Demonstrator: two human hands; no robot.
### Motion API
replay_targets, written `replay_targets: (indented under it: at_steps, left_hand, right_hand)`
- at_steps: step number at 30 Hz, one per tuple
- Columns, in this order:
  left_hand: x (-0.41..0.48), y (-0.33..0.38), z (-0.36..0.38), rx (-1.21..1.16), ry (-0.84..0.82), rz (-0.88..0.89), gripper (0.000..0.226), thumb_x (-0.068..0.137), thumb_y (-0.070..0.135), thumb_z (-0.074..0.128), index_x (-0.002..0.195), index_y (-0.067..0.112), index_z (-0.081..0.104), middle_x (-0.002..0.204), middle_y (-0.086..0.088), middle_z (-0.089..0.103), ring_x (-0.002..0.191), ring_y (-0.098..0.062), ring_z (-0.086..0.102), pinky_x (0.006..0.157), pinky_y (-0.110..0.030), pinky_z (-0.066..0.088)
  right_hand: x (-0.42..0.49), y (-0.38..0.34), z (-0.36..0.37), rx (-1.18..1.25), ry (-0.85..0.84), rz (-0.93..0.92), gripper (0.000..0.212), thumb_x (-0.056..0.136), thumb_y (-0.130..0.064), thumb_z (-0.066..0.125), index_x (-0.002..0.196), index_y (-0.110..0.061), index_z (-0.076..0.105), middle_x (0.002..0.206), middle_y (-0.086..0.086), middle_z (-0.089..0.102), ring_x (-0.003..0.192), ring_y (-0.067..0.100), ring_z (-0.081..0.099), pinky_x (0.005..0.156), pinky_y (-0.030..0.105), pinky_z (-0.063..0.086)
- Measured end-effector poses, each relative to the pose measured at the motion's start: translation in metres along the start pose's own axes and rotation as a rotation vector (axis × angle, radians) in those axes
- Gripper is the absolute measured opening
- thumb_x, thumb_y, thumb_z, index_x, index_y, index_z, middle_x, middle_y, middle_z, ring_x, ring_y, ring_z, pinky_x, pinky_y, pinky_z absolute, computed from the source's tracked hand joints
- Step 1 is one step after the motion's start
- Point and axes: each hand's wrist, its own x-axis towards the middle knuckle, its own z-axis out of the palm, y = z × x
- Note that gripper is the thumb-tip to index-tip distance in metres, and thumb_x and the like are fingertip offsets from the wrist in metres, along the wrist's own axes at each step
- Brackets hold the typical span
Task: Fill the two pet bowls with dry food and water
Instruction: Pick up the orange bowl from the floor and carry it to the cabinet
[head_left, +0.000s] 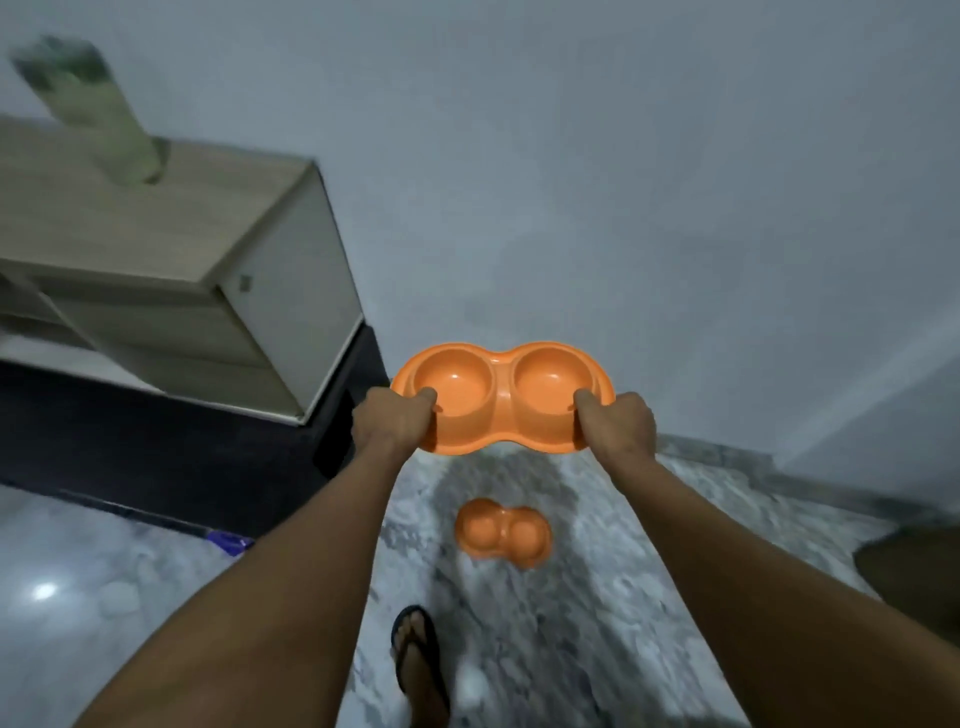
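I hold an orange double pet bowl (501, 410) in the air in front of a pale wall, roughly level. My left hand (392, 423) grips its left end with the thumb over the rim. My right hand (615, 428) grips its right end the same way. Both round wells look empty. Below it, on the glossy marble floor (597, 597), shows a smaller orange double-bowl shape (503, 532); I cannot tell whether it is a reflection or another bowl.
A light wooden cabinet (156, 249) stands at the left on a dark base (156, 452). On its top is a blurred green-and-white container (104, 119). My foot in a dark sandal (418, 660) is on the floor. A dark object (909, 566) sits at the right edge.
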Motion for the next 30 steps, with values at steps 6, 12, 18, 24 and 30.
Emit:
replay_targets:
  at_steps: [6, 12, 18, 24, 30]
  left_hand:
    - [-0.059, -0.013, -0.08, -0.089, 0.106, -0.087, 0.052, 0.086, 0.042, 0.061, 0.112, -0.002, 0.064, 0.111, -0.02, 0.064, 0.091, -0.032, 0.057, 0.071, -0.033, 0.043]
    - [-0.068, -0.046, -0.179, -0.155, 0.243, -0.159, 0.056, 0.083, 0.044, 0.062, 0.118, 0.001, 0.062, 0.115, -0.019, 0.064, 0.102, -0.034, 0.063, 0.077, -0.035, 0.049]
    - [-0.026, -0.101, -0.301, -0.212, 0.357, -0.171, 0.049, 0.083, 0.043, 0.061, 0.108, 0.001, 0.063, 0.099, -0.013, 0.064, 0.09, -0.031, 0.064, 0.074, -0.035, 0.054]
    - [0.044, -0.171, -0.44, -0.191, 0.461, -0.23, 0.045, 0.084, 0.041, 0.061, 0.103, 0.001, 0.063, 0.093, -0.012, 0.061, 0.081, -0.029, 0.06, 0.065, -0.032, 0.046]
    - [0.11, -0.218, -0.533, -0.184, 0.522, -0.266, 0.042, 0.083, 0.042, 0.061, 0.095, 0.001, 0.065, 0.089, -0.013, 0.067, 0.079, -0.03, 0.064, 0.062, -0.03, 0.048]
  right_hand:
    - [-0.062, -0.039, -0.01, -0.037, -0.096, -0.119, 0.062, 0.075, -0.051, 0.057, 0.108, 0.002, 0.059, 0.108, 0.019, 0.063, 0.094, 0.037, 0.062, 0.073, 0.039, 0.047]
    - [-0.129, -0.102, 0.035, -0.074, -0.224, -0.264, 0.068, 0.073, -0.055, 0.054, 0.109, 0.002, 0.06, 0.108, 0.022, 0.063, 0.096, 0.039, 0.062, 0.077, 0.042, 0.048]
    - [-0.198, -0.189, 0.133, -0.062, -0.311, -0.401, 0.062, 0.078, -0.053, 0.056, 0.109, 0.001, 0.059, 0.108, 0.021, 0.062, 0.095, 0.038, 0.061, 0.076, 0.042, 0.048]
    - [-0.277, -0.276, 0.267, -0.065, -0.402, -0.485, 0.05, 0.085, -0.043, 0.061, 0.1, 0.005, 0.066, 0.091, 0.017, 0.065, 0.083, 0.035, 0.06, 0.067, 0.034, 0.045]
    - [-0.328, -0.341, 0.367, -0.07, -0.462, -0.478, 0.047, 0.087, -0.04, 0.062, 0.098, 0.005, 0.067, 0.09, 0.017, 0.066, 0.08, 0.032, 0.059, 0.062, 0.03, 0.038]
